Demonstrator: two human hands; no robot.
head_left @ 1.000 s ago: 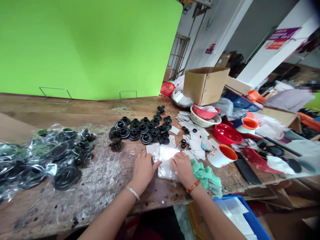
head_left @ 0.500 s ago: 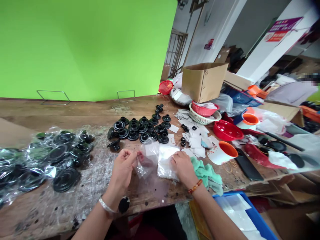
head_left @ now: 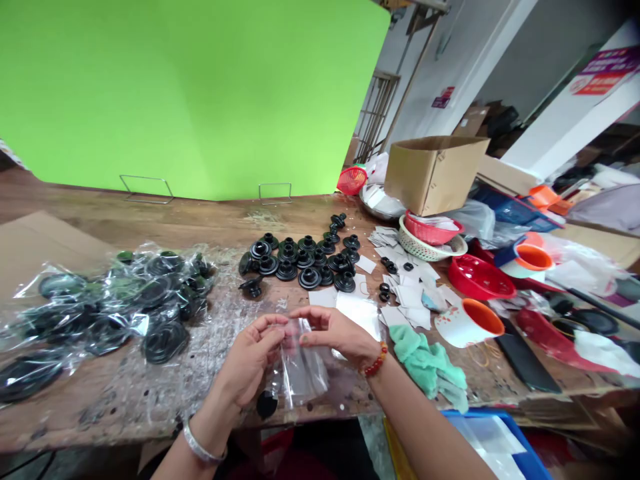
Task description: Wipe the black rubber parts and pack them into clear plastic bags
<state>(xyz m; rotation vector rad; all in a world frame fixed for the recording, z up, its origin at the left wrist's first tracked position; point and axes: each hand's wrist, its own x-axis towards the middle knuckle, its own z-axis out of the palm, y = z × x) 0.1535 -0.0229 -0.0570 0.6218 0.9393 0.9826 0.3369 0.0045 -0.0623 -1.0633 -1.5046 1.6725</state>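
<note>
A clear plastic bag (head_left: 303, 373) hangs between my two hands, over the front of the wooden bench. My left hand (head_left: 257, 353) pinches its upper left edge. From the other side, the thumb and fingers of my right hand (head_left: 333, 333) close on its upper right edge. Behind my right hand lies a stack of flat clear bags (head_left: 363, 317). Beyond my hands stand several black round flanged parts (head_left: 309, 277), grouped close together. One more black part (head_left: 251, 287) rests apart at the group's near left.
Bagged black parts (head_left: 155, 293) pile up at left. White paper slips (head_left: 413, 297), a green cloth (head_left: 425, 363), an orange-lined white cup (head_left: 470, 323), a phone (head_left: 530, 360) and red baskets (head_left: 480, 277) crowd the right. A cardboard box (head_left: 435, 173) sits behind; a green panel (head_left: 200, 100) backs the bench.
My right hand has moved left from the bag stack to the bag in my left hand, and now grips it too. The view has shifted left.
</note>
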